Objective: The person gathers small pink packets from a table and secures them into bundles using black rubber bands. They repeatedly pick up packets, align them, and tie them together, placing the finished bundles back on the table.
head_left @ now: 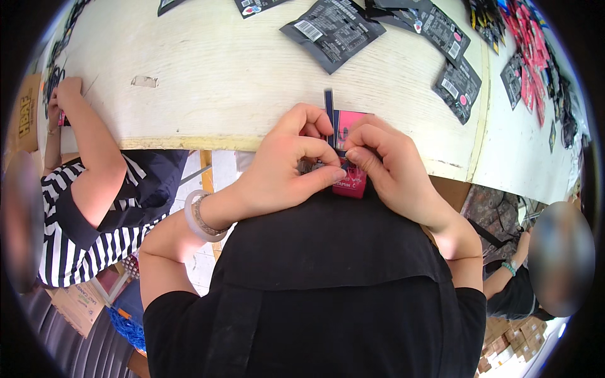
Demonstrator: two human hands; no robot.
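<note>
At the near edge of the table, my left hand [293, 160] and my right hand [387, 151] meet over a small pink packet [349, 186] with pale print. A narrow dark strap [329, 104] stands up from between them, past the packet's upper edge. Both hands are closed in a pinch on this strap, thumb against fingers, just above the packet's lower part. Some small dark, shiny bit shows under my left fingers; its kind I cannot make out. My fingers hide the middle of the packet and where the strap runs.
Black foil pouches [333, 34] lie across the far side of the table [208, 82]. Red and black packets [532, 50] are heaped at the far right. A person in a striped top [104, 233] works at my left, another person [513, 293] sits at my right.
</note>
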